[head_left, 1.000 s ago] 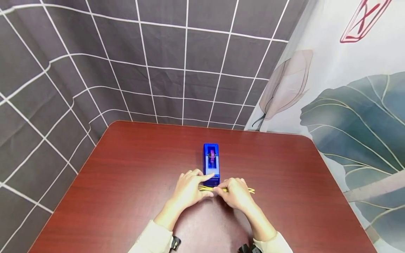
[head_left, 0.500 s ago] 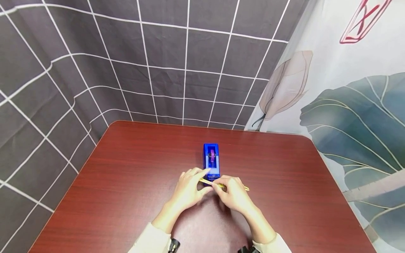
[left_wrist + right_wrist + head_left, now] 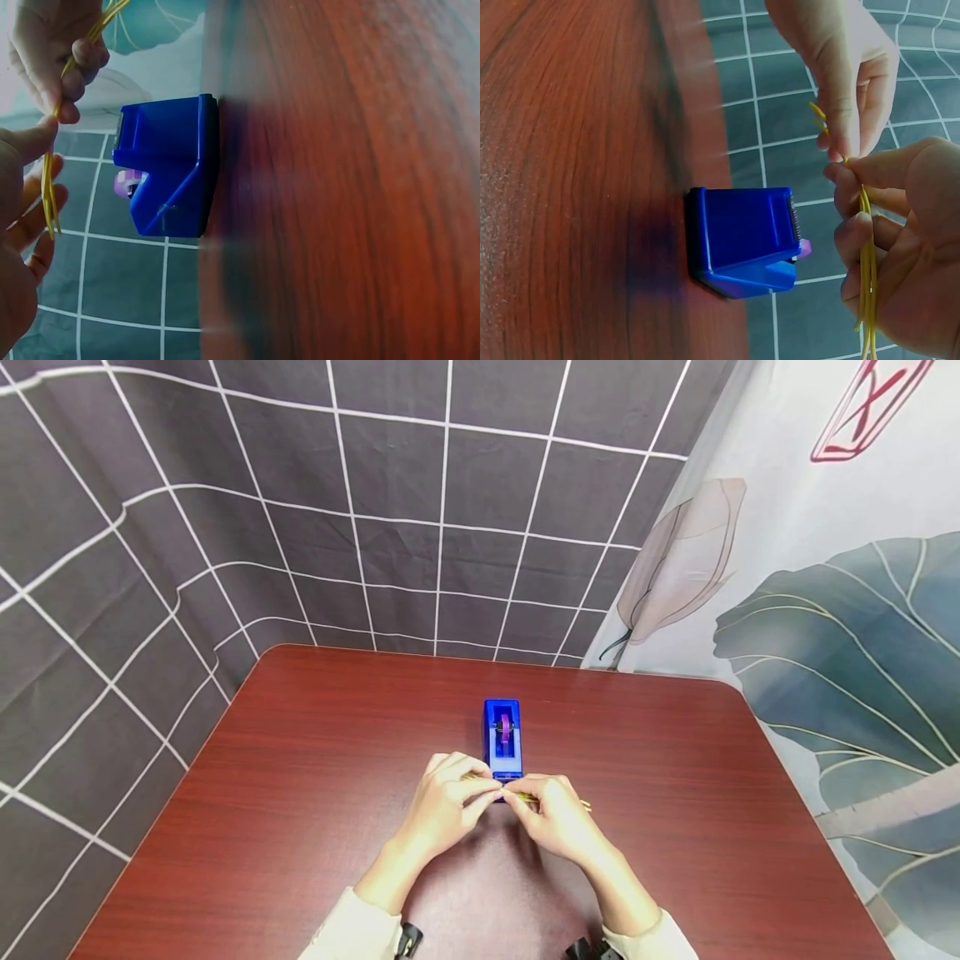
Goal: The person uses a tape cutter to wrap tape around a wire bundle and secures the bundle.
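Note:
A bundle of thin yellow strands [image 3: 868,281] is stretched between both hands, in front of the tape dispenser. My left hand [image 3: 441,802] pinches it between thumb and forefinger; in the left wrist view, loose ends of the strands [image 3: 49,191] run past its other fingers. Thumb and forefinger of my right hand [image 3: 558,818] pinch the bundle right beside the left fingertips, the rest trailing across that palm. The blue tape dispenser [image 3: 169,135] stands upright on the table just beyond the fingertips, its toothed cutter edge toward the person. It carries a purple roll of tape [image 3: 505,728].
The red-brown wooden table [image 3: 337,727] has rounded far corners. Behind it and to the left hangs a dark grey cloth with a white grid [image 3: 390,477]. A white curtain with leaf prints [image 3: 795,560] borders the right side.
Both hands have lifted the yellow strands slightly away from the person, toward the dispenser. The left thumb and forefinger have closed onto the bundle and come up against the right fingertips. The dispenser stays put.

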A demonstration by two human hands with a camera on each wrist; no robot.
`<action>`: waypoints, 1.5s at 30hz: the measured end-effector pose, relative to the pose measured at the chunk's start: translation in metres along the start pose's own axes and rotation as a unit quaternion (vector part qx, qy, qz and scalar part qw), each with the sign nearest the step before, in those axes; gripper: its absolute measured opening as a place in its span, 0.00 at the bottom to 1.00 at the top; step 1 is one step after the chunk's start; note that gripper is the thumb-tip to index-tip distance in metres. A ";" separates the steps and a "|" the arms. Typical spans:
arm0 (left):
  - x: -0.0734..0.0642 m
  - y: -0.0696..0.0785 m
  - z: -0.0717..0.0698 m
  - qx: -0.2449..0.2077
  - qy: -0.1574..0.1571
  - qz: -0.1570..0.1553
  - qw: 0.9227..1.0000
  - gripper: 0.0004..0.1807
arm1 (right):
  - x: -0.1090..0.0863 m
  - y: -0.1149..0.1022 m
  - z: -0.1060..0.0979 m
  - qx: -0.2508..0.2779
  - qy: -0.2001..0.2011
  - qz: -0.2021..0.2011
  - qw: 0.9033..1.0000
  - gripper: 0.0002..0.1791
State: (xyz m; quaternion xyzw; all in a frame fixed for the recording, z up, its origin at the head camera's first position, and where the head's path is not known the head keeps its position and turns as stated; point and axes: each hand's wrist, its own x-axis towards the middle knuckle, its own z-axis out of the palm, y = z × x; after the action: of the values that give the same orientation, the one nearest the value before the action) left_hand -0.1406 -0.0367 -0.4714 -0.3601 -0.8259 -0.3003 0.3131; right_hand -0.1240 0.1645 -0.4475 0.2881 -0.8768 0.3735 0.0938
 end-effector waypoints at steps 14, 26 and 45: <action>0.002 0.002 -0.004 0.060 -0.048 0.000 0.997 0.02 | 0.003 -0.005 -0.004 -0.073 0.008 -0.037 0.997 0.04; -0.001 -0.002 -0.005 0.047 -0.013 -0.004 0.999 0.03 | 0.003 -0.006 -0.004 -0.171 0.032 -0.056 0.983 0.04; 0.000 0.001 -0.010 0.028 -0.012 -0.009 1.000 0.04 | 0.001 -0.013 0.005 -0.211 0.130 -0.005 0.969 0.07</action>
State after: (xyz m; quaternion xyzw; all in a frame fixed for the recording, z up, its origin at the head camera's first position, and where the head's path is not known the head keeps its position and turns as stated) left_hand -0.1372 -0.0432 -0.4647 -0.3478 -0.8408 -0.2754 0.3103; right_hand -0.1169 0.1527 -0.4428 0.2152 -0.9143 0.2143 0.2678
